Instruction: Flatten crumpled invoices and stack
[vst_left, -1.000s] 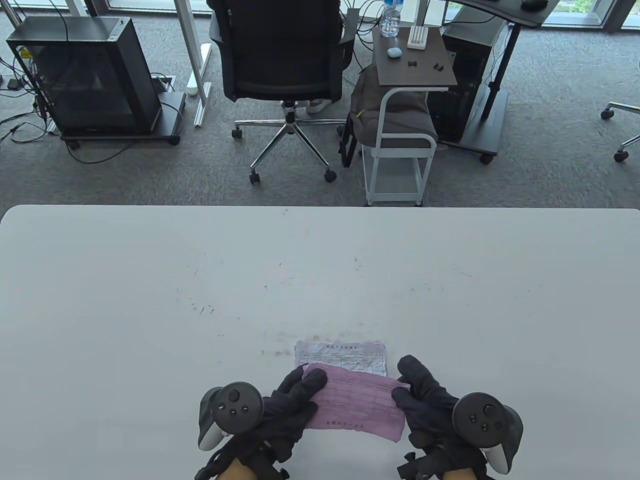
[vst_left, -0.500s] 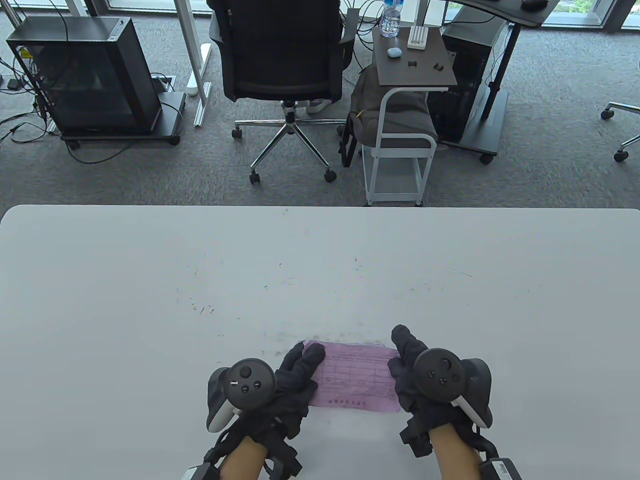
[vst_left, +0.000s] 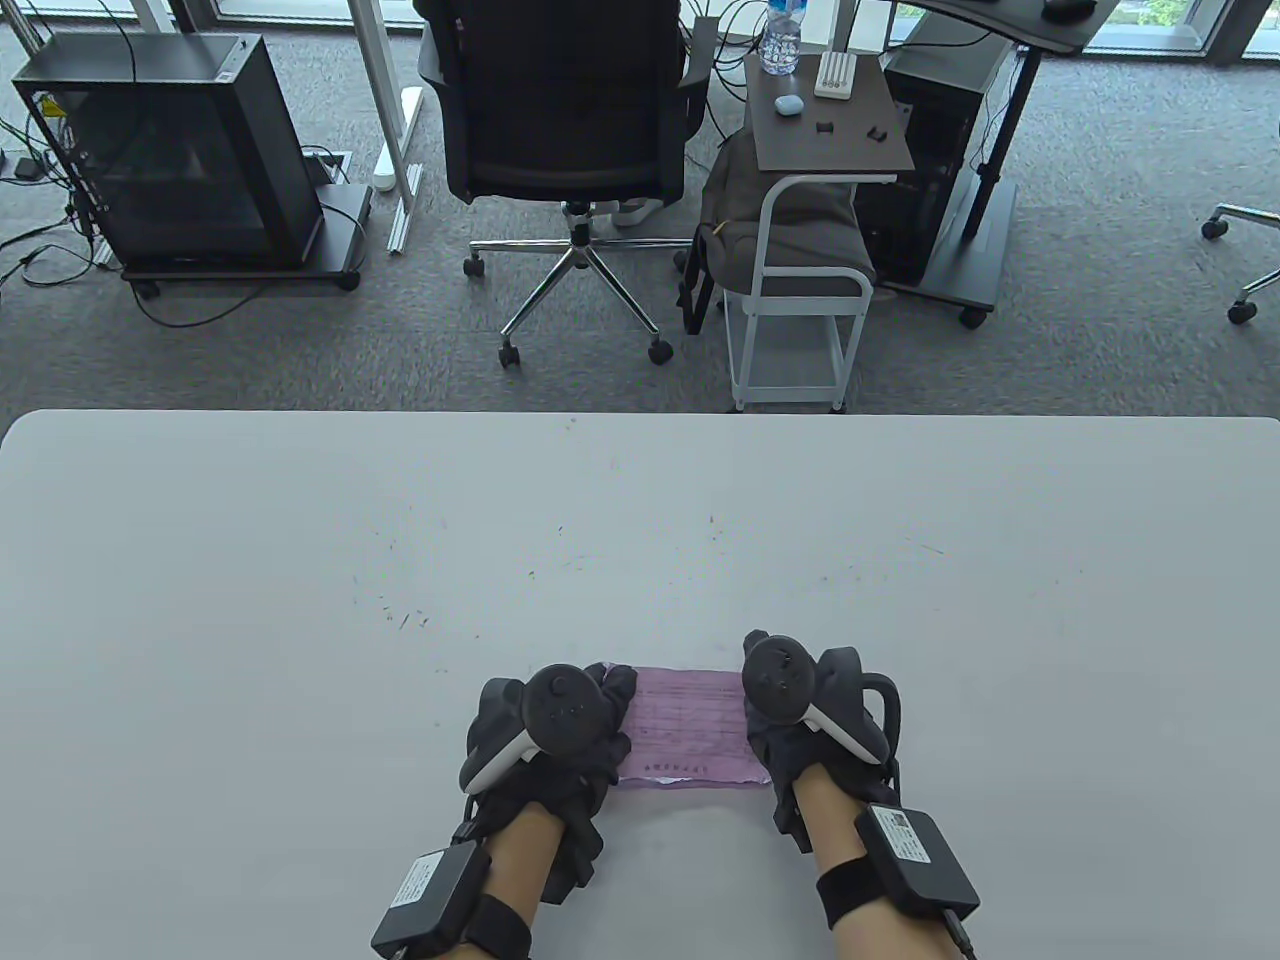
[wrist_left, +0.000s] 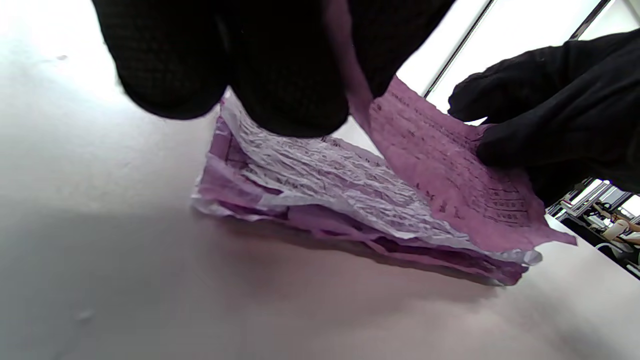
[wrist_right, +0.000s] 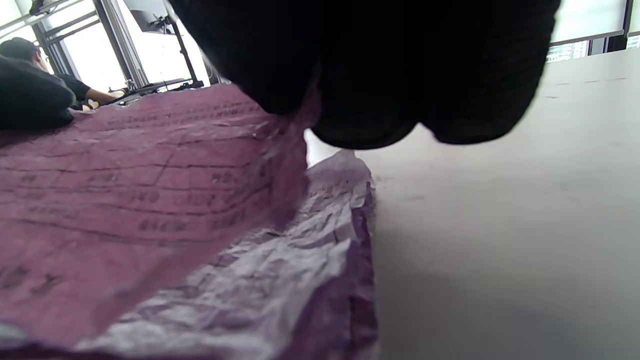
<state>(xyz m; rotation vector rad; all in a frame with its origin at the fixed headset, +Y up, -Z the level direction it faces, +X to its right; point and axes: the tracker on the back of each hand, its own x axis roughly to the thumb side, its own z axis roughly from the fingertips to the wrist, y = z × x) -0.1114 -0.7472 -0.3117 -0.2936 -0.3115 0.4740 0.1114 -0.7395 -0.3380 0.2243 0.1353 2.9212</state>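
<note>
A pink invoice (vst_left: 690, 722) lies near the table's front edge on top of a small stack. My left hand (vst_left: 590, 715) holds its left end and my right hand (vst_left: 775, 720) holds its right end. In the left wrist view the pink sheet (wrist_left: 450, 180) is held slightly above a crumpled white invoice (wrist_left: 325, 175) and more pink sheets (wrist_left: 240, 185) beneath. In the right wrist view my fingers (wrist_right: 370, 75) grip the pink sheet (wrist_right: 125, 190) over the white one (wrist_right: 260, 280).
The white table (vst_left: 640, 520) stretches wide to the left, right and far side of the stack. Behind it on the floor are an office chair (vst_left: 565, 120), a small white cart (vst_left: 810, 250) and a black cabinet (vst_left: 190, 150).
Both hands carried the pink invoice forward over the white sheet, covering it, and lowered it onto the stack. The hands also moved closer together over the sheet's ends.
</note>
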